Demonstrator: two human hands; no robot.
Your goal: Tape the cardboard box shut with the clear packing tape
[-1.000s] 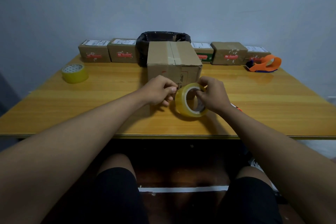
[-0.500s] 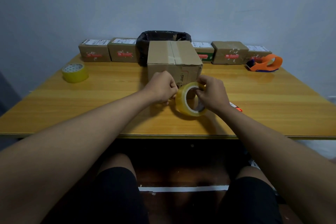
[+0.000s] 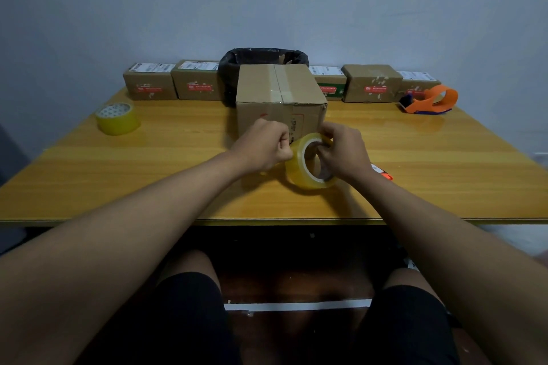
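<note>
Wooden tabletop against a plain wall. Cardboard box sits mid-table, flaps down, tape strip along top seam. Clear packing tape roll held on edge just in front of box. Right hand grips roll, fingers hooked through the core. Left hand fingers closed in a pinch at the roll's outer edge. Spare tape roll far left, orange dispenser far right.

Small parcel-packing station: wooden table against a bare wall; labelled parcels stood along its back edge, with an orange tape dispenser, spare tape roll, lined bin.
</note>
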